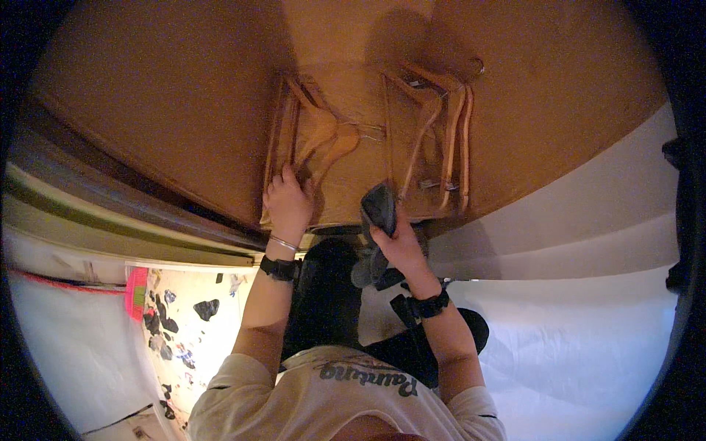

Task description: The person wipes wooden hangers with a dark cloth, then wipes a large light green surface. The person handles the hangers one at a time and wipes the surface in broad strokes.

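Observation:
Several light wooden hangers lie in two groups on a brown wooden surface in front of me. At the left group, my left hand (289, 207) has its fingers bent over the lower end of a wooden hanger (316, 131); part of the grip is hidden under the hand. My right hand (399, 241) is closed on a grey cloth (379, 208), thumb on its near side, with more of the cloth hanging below. Just beyond the cloth is the right group of wooden hangers (455, 147), some with metal clips.
The brown wooden surface (184, 95) curves around the hangers, with a pale edge (515, 239) at right. To the lower left, a pink broom head (137, 294) with a red handle stands by a brightly lit floor scattered with dark scraps (207, 309). Whitish sheeting (573, 331) spreads at right.

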Demonstrator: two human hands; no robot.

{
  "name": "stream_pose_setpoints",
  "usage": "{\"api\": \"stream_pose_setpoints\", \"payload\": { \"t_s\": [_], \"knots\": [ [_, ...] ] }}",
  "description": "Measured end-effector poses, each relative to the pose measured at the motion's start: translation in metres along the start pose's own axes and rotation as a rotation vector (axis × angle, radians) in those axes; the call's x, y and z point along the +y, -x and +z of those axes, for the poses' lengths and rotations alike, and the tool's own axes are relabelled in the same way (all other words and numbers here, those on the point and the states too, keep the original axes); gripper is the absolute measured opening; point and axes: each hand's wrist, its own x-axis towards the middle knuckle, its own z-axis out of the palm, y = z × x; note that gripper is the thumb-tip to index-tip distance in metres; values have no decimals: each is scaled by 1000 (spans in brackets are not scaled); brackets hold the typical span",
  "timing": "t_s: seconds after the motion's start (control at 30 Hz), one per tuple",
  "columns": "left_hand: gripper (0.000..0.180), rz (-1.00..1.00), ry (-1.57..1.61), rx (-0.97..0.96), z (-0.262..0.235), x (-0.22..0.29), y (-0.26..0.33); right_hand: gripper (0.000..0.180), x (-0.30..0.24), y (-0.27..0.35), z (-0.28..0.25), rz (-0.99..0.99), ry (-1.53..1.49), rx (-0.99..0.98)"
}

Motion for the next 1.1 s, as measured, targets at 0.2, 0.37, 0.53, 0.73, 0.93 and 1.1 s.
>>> {"api": "stream_pose_setpoints", "payload": {
  "t_s": [0.2, 0.37, 0.53, 0.73, 0.93, 1.1],
  "knots": [
    [27, 17, 21, -78, 2, -15, -14, 59, 3, 3, -2, 15, -27, -145],
    [20, 87, 13, 115, 4, -16, -11, 53, -23, 2, -10, 69, 92, -59],
    [20, 40, 362, 195, -23, 12, 8, 43, -38, -1, -8, 194, -297, 198],
    [22, 185, 584, 180, -52, 47, 46, 46, -66, -10, 1, 309, -299, 127],
    [28, 173, 737, -132, -59, 66, 82, 48, -95, -9, 15, 109, -215, 47],
    [30, 244, 830, -201, -56, 71, 104, 37, -129, -17, -12, -10, -319, 133]
  ]
}}
